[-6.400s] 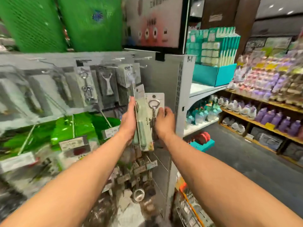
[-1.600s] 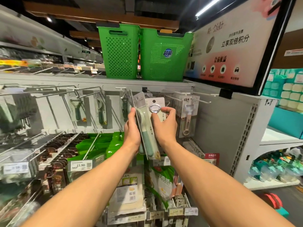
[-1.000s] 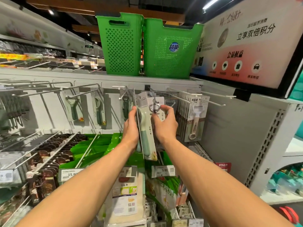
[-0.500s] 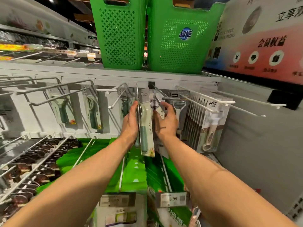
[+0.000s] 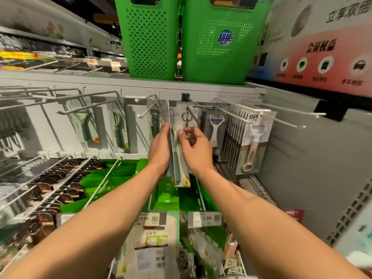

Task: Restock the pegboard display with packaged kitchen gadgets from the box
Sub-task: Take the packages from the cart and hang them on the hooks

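Left hand [image 5: 160,146]: palm flat against the left face of the pack, fingers straight and together, tips pointing up.
Right hand [image 5: 196,150]: thumb and forefinger pinched near the pack's front edge; whether they grip the card or only touch it is hard to tell; other fingers curled.
Pack [image 5: 179,150]: thin card under clear glossy plastic, turned nearly edge-on between the hands, upright at the top row of the pegboard; a long dark green handle shows through the blister; its upper end is level with the hooks, and whether it is on one cannot be made out.
Opener [image 5: 185,117]: metal ring and stem on a white card, just behind the pack, partly hidden by the right hand.
Pegboard [image 5: 285,158]: pale grey panel; slotted upright at its right edge.
Hooks [image 5: 237,115]: thin white wire prongs with capped tips; those to the left are blurred.
Peelers [image 5: 118,125]: green-handled, carded, hanging left of the hands.
BM packs [image 5: 251,137]: thick stack of cards, pale handle with a ring end, right of the hands.
Baskets [image 5: 219,41]: two green perforated plastic, on the top shelf, tops cut off.
Price tags [image 5: 204,218]: small, blurred, under the hands.
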`<state>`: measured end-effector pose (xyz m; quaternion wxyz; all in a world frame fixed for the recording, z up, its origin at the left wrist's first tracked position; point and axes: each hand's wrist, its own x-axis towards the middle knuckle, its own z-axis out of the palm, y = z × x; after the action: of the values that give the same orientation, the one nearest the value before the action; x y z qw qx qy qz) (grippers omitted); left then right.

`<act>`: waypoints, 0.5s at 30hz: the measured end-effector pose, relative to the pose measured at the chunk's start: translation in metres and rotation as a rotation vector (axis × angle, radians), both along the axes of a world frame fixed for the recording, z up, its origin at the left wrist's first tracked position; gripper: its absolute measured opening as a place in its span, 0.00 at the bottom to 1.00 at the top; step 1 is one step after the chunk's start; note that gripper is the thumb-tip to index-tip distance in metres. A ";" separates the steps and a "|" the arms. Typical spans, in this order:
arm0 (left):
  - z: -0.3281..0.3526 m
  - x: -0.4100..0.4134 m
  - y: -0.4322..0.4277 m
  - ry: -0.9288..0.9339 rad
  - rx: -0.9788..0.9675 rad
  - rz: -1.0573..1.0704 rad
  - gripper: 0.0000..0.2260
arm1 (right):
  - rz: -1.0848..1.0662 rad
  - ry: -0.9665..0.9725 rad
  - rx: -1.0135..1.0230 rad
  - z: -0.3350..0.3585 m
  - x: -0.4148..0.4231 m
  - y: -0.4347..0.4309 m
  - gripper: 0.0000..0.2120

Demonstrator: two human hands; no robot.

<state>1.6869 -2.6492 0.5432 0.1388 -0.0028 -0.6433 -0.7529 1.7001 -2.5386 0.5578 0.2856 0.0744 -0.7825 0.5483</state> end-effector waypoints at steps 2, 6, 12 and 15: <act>-0.001 0.023 0.002 0.001 -0.026 0.002 0.41 | 0.002 0.005 0.020 -0.002 0.025 0.000 0.08; 0.009 0.086 0.006 -0.001 -0.025 0.000 0.38 | -0.017 -0.001 -0.051 -0.001 0.082 -0.001 0.04; 0.009 0.121 -0.004 -0.075 0.002 -0.021 0.41 | -0.078 -0.016 -0.119 0.001 0.127 -0.012 0.08; 0.020 0.153 -0.012 -0.037 -0.033 -0.011 0.34 | -0.107 -0.025 -0.159 0.005 0.148 -0.023 0.07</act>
<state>1.8403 -2.6615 0.5634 0.1229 0.0052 -0.6579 -0.7430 1.8477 -2.5618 0.5627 0.3095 0.0027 -0.7428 0.5936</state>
